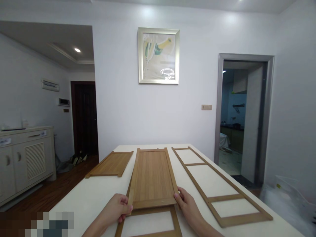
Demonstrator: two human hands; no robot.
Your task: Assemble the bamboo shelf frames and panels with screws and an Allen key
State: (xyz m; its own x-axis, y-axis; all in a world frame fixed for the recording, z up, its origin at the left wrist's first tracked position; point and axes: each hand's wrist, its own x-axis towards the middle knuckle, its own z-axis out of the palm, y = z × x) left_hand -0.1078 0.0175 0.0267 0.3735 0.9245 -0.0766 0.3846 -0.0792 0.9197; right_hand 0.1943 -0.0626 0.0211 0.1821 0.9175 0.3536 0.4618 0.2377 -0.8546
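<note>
A wooden slatted panel (153,177) with a raised frame lies in the middle of the view, over an open wooden frame (176,220) whose near end shows below it. My left hand (118,207) pinches the panel's near left corner between thumb and fingers. At the near right edge, my right hand (186,200) is closed on the panel's side, thumb on top. The panel's left edge appears slightly raised above the frame beneath. How much of the lower frame lies under the panel is hidden.
On the white table (103,197) a smaller slatted panel (111,163) lies to the left. A long open frame with crossbars (224,198) lies to the right. Beyond the table's far edge is a wall with a framed picture (159,56); a doorway (243,121) stands right, a cabinet (27,164) left.
</note>
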